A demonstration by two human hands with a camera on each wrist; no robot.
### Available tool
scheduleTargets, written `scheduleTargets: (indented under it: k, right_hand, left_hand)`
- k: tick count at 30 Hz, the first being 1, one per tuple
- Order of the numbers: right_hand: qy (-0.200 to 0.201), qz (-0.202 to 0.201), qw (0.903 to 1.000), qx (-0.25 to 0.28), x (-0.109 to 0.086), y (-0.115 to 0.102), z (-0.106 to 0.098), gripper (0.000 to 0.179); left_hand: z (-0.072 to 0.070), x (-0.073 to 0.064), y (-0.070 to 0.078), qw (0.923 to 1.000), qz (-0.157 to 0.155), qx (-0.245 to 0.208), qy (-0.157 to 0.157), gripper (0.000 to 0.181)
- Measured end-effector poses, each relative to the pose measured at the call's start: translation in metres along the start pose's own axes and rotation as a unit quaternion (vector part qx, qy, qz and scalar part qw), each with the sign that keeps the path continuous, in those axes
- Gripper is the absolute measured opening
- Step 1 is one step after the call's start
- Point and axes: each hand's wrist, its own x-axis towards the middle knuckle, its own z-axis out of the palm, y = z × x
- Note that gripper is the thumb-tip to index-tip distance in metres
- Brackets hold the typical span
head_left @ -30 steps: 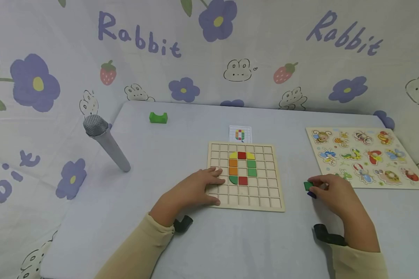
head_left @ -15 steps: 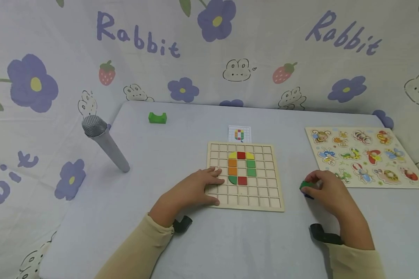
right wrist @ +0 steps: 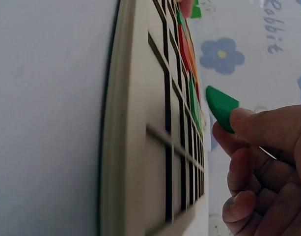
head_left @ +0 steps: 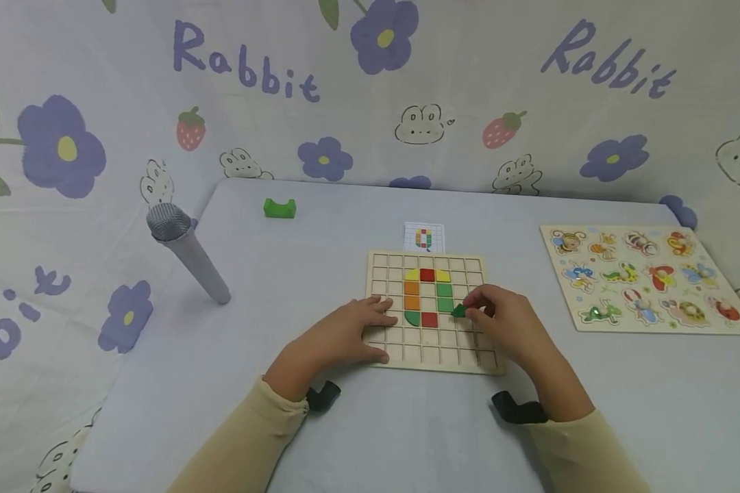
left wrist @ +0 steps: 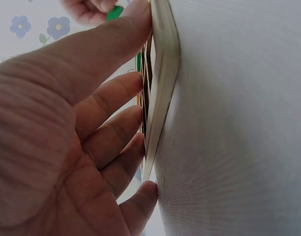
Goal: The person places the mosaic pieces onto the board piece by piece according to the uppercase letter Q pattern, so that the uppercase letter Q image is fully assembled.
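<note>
A square wooden grid board (head_left: 408,352) lies on the white table. Yellow, red, orange and green tiles sit in its cells as a ring. My left hand (head_left: 348,332) rests on the board's left side with fingers spread, the thumb near the front edge. Between thumb and index finger, my right hand (head_left: 510,316) pinches a green quarter-round tile (right wrist: 222,105), held over the board just right of the ring. In the right wrist view its curved side faces away from the fingertips. The ring's lower left corner has a similar green quarter-round tile (head_left: 412,318).
A pattern card (head_left: 424,237) lies behind the board. To the right is a wooden insect puzzle (head_left: 654,277). At the left stand a grey microphone (head_left: 191,257) and, farther back, a green notched block (head_left: 279,208). Printed cloth hangs behind the table.
My right hand has moved left from beside the insect puzzle to the board, carrying the green tile. The small blue piece near it earlier is out of sight. My left hand has stayed put.
</note>
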Motion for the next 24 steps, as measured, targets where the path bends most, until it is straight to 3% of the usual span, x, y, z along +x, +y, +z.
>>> scheduleTargets:
  k: [8,18,24]
  right_hand:
    - [-0.045,0.007,0.9989,-0.013,0.014,-0.013,0.019,0.011]
    - [-0.001,-0.023,0.9992,-0.031,0.009,-0.013,0.018,0.014]
    - [-0.026,-0.011,0.9989,-0.037,0.009,-0.009,0.016,0.012]
  left_hand:
    - [-0.001,0.000,-0.002,1.0000,0.002,0.000,-0.003,0.071]
    - [-0.003,0.000,0.001,1.0000,-0.001,0.008,-0.005,0.072]
    - [-0.002,0.000,0.000,1.0000,0.002,0.007,-0.002,0.072]
